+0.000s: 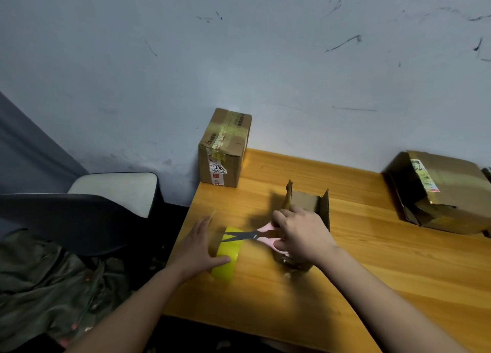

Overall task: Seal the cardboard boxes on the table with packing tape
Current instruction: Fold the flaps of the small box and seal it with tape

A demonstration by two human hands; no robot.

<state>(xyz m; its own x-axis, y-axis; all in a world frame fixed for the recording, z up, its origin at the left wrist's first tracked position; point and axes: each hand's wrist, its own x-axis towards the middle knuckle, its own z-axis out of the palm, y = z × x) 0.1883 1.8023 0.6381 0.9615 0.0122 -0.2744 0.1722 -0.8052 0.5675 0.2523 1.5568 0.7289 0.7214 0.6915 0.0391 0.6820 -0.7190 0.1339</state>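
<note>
Scissors with pink plastic handles and dark blades (255,236) gripped in the right hand (300,235), fingers curled through and around the loops, blades parted over a roll of yellow-tinted clear packing tape (225,254). Roll standing on its edge near the left edge of the wooden table (372,286), steadied by the left hand (198,249) with straight fingers laid flat against its outer side, thumb along the lower rim. Just behind the right hand, a small open brown cardboard box (308,206), two flaps upright, near the middle of the table; cannot tell whether a tape strip already runs from roll to box. Tall taped brown cardboard box (224,150) at the far left corner, against the wall; crumpled, tape-covered brown cardboard box (438,190) by the far right edge, well apart from the hands. Likely step: cutting a length of tape free. Tape probably thin, limp and sticky, prone to folding back on itself, so best kept taut and pinched at the loose end only. Roll light, stiff and apt to roll away, so best held by core or flank. Small box likely light and easily pushed across smooth wood; best pressed down on the flaps while taping.
</note>
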